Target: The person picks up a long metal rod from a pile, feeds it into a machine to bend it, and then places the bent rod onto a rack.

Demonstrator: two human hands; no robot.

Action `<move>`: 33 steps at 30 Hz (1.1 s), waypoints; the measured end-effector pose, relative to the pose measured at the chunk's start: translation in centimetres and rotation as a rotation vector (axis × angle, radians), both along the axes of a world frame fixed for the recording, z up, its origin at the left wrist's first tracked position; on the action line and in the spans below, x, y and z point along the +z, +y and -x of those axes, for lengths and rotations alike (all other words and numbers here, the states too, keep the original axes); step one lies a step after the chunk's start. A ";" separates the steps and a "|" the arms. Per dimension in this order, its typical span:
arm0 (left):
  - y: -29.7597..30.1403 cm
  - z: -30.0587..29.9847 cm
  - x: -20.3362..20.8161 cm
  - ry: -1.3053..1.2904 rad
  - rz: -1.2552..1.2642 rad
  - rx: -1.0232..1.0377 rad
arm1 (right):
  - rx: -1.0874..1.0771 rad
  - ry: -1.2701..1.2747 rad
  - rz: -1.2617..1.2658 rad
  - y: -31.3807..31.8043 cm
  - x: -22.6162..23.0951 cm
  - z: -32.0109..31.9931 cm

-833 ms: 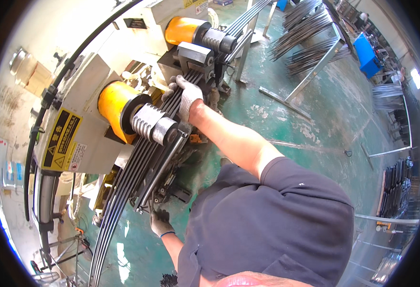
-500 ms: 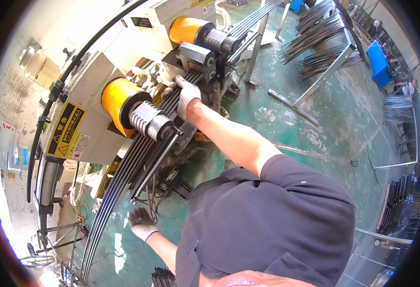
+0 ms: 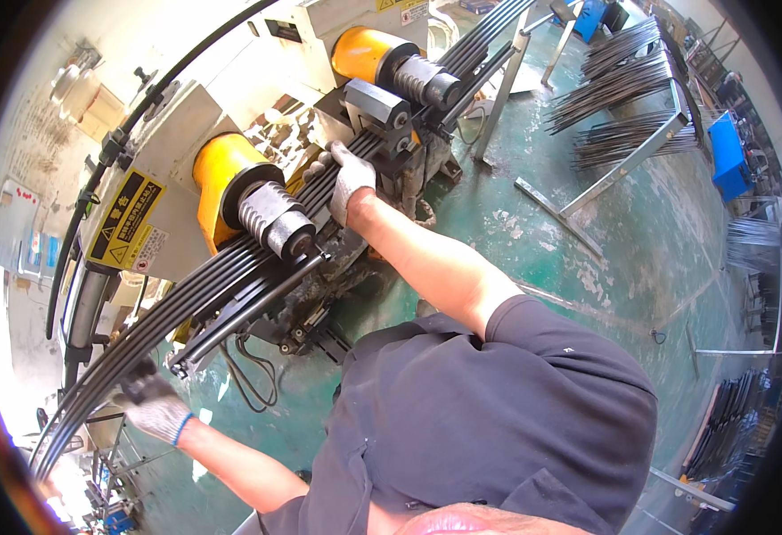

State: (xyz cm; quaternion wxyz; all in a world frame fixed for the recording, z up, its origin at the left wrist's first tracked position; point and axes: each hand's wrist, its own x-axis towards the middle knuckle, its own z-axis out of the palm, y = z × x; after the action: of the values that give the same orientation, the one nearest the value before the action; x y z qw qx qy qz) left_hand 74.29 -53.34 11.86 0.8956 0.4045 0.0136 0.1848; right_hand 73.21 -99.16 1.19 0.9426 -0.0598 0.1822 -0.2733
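Several long, thin black rods point(image 3: 226, 276) run side by side through a two-headed machine. My right hand point(image 3: 352, 185), in a whitish work glove, is closed around them between the two machine heads, thumb on top. At the lower left my left hand point(image 3: 155, 406), also gloved with a blue cuff edge, is up against the underside of the rods. Motion blurs its dark-coated fingers, and the rods partly cover them. Next to my right hand is a grey metal block point(image 3: 376, 104). A ribbed metal roller point(image 3: 277, 220) sticks out from the nearer yellow housing point(image 3: 228, 183).
A support bar point(image 3: 248, 314) lies below the rods, with a cable loop point(image 3: 257, 392) hanging beneath. Racks of thin rods point(image 3: 618, 80) stand at the far right beside a blue bin point(image 3: 728, 156). A black hose point(image 3: 114, 143) arches along the left. The floor point(image 3: 533, 214) is green and worn.
My left hand has moved left and up to the rods. Their near ends have swung left and upward. My right hand keeps its hold, and the whole view has shifted slightly.
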 end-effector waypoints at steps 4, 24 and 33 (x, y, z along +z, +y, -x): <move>-3.9 -0.8 7.7 -0.178 -0.189 0.050 | -0.014 0.044 0.038 0.2 0.5 0.4; -24.7 -6.3 21.6 -0.759 -1.523 -0.087 | 0.033 -0.012 0.053 -0.5 -0.4 0.2; -27.7 -5.5 22.0 -0.590 -1.465 -0.219 | 0.029 0.003 0.057 -0.4 -1.6 -0.6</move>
State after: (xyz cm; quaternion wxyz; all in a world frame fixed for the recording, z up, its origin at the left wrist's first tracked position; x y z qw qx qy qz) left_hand 79.74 -81.07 33.89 0.3815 0.8237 -0.3890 0.1570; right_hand 73.82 -99.55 -0.38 0.9442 -0.0896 0.1750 -0.2644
